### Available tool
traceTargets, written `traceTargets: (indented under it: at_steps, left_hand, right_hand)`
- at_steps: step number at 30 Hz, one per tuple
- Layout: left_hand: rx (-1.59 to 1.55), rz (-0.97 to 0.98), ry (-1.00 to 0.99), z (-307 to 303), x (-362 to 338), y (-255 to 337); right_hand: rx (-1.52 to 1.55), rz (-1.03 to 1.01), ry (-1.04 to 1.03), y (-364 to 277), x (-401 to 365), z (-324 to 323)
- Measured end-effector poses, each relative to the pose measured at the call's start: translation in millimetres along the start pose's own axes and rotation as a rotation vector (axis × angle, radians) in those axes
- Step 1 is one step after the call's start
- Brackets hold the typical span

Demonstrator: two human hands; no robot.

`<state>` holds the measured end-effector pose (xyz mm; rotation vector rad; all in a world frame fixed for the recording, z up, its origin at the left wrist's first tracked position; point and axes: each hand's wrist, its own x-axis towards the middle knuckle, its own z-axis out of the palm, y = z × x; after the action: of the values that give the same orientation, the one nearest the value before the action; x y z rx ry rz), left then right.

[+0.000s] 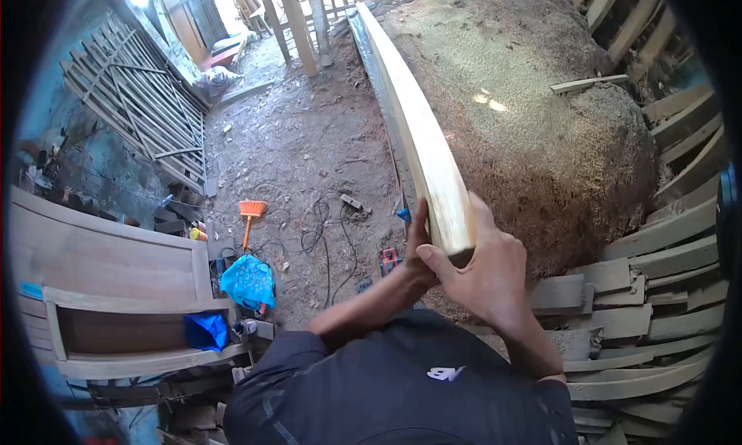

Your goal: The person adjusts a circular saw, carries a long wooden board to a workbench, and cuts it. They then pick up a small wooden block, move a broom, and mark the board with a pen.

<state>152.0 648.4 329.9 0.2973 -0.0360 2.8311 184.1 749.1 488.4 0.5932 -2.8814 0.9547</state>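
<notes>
A long, pale wooden plank (429, 140) runs away from my body toward the far fence, its near end in front of my chest. My right hand (495, 271) wraps that near end, with the thumb across the end face and the fingers along the right side. On the opposite side, my left hand (420, 240) grips the plank low on its left edge; part of this hand is hidden behind the wood. A small blue object (403, 214) shows right beside my left fingertips.
A large sawdust heap (533, 151) rises on the right, with stacked boards (657, 321) nearby. Left on the floor are an orange broom (252, 208), black cables (321, 225) and a blue bag (248, 281). A wooden door panel (108, 248) and slatted frame (143, 105) stand farther left.
</notes>
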Motion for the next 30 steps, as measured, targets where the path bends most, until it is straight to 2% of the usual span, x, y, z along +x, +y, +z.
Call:
traceTargets:
  at_steps: [1,2,3,5,7,10,16,19,22,25,30]
  left_hand:
    - [-0.006,0.0,0.033,25.2,6.1,10.1]
    - [-0.015,-0.001,0.071,48.2,10.3,20.2]
    - [0.363,0.111,-0.03,67.2,12.6,29.8]
    - [0.734,0.218,-0.097,100.0,17.8,48.4]
    - [0.309,-0.006,-0.05,127.6,21.7,68.0]
    - [0.112,-0.097,-0.111,138.9,28.2,79.5]
    - [0.005,-0.141,-0.165,138.2,33.4,79.3]
    - [-0.03,-0.162,-0.177,138.0,36.7,78.7]
    - [-0.063,-0.186,-0.203,138.3,43.8,76.9]
    - [-0.105,-0.217,-0.255,138.2,49.1,75.5]
    - [-0.122,-0.243,-0.276,138.9,51.9,71.5]
  right_hand:
    - [0.001,0.0,-0.013,-0.1,-1.1,-5.9]
    - [0.274,-0.118,0.054,0.7,0.6,-10.4]
    - [0.398,-0.223,0.164,4.0,12.3,-7.1]
    - [0.605,-0.472,0.357,10.4,35.8,-0.5]
    - [0.635,-0.507,0.37,2.3,48.7,-7.6]
    - [0.69,-0.572,0.372,-10.8,62.7,-11.9]
    - [0.701,-0.606,0.441,-7.9,66.2,-10.4]
    - [0.651,-0.761,0.493,-8.4,70.2,-11.7]
    - [0.779,-0.659,0.462,-10.7,66.8,-13.5]
    - [0.769,-0.61,0.515,-15.3,67.3,-14.5]
    - [0.691,-0.683,0.543,-11.5,68.7,-15.1]
